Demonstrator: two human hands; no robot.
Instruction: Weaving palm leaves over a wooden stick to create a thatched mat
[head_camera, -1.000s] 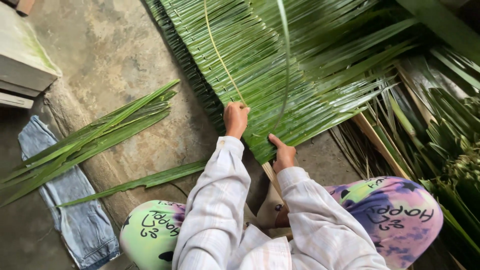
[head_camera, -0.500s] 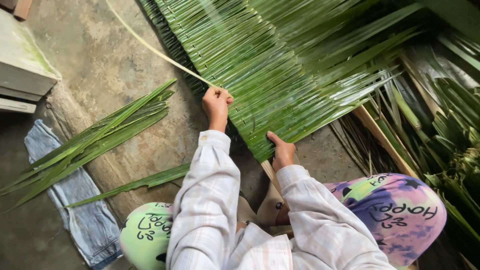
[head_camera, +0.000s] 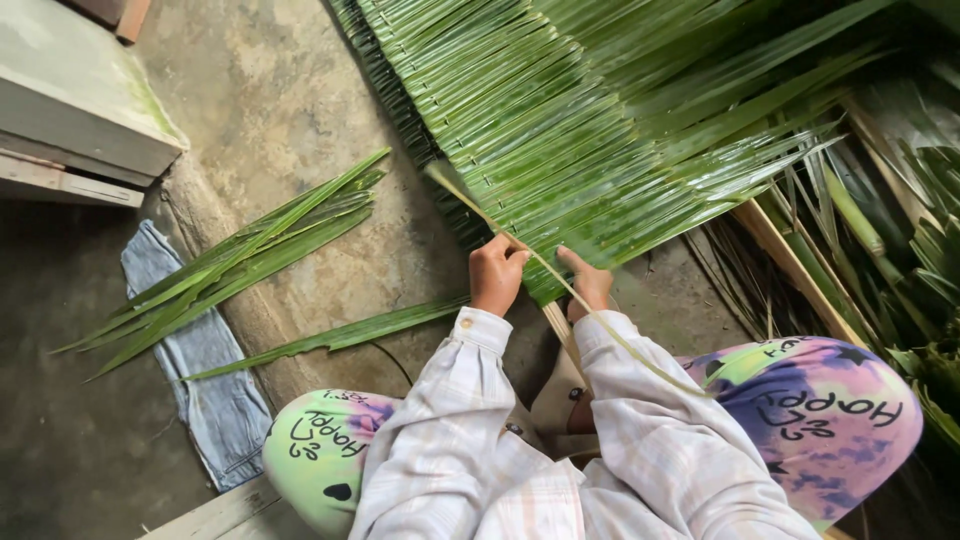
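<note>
**Two hands at the edge of a woven leaf panel**

The person sits low on the concrete floor (head_camera: 290, 90), knees apart in bright patterned trousers, both arms in pale checked sleeves stretched forward. In front of them lies a wide panel of palm leaves (head_camera: 600, 110), the green blades laid side by side in tight overlapping rows, slanting away to the upper right.

The left hand (head_camera: 497, 275) is clenched at the near edge of the panel, its fingers curled around a thin pale strip (head_camera: 470, 205) that runs up and to the left across the dark edge of the leaves. The same kind of strip trails back over the right sleeve toward the lap. The right hand (head_camera: 588, 283) sits just beside the left, fingers pressed down on the leaf ends; it is partly blurred, so I cannot tell whether it pinches anything or only presses.

Left of the hands, a bundle of loose leaves (head_camera: 240, 262) lies fanned out on the floor, and one single long leaf (head_camera: 340, 335) lies nearer the left knee. A piece of blue denim cloth (head_camera: 205, 370) lies flat under the bundle's far tips. A grey concrete block (head_camera: 80, 110) stands at the upper left. To the right, a wooden slat (head_camera: 790, 265) lies among darker, untidy leaves
</note>
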